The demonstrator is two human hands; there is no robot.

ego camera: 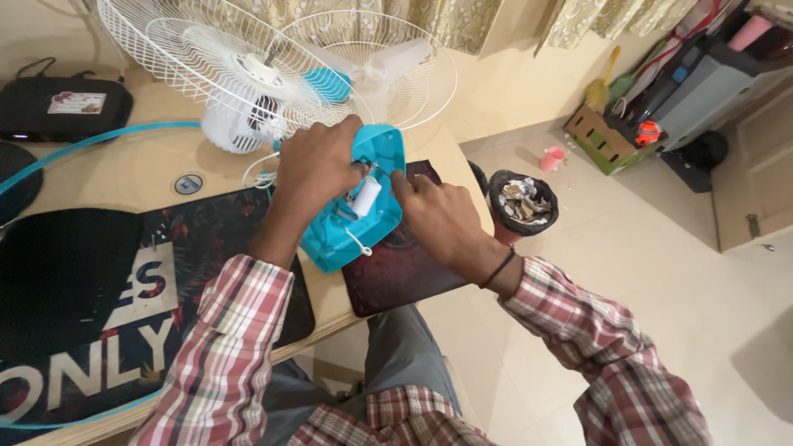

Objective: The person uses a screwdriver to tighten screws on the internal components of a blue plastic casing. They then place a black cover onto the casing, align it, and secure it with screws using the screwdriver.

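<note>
Both hands — left hand, right hand — grip turquoise housing (open).

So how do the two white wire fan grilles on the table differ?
The left grille stands tilted against the white motor housing, with a round hub at its centre; the right grille sits further back with a pale fan blade showing through it. The left grille looks larger and denser in its wires, and it overlaps the right grille. Both are white, round and radial-wired, behind the hands on the turquoise casing.
</note>
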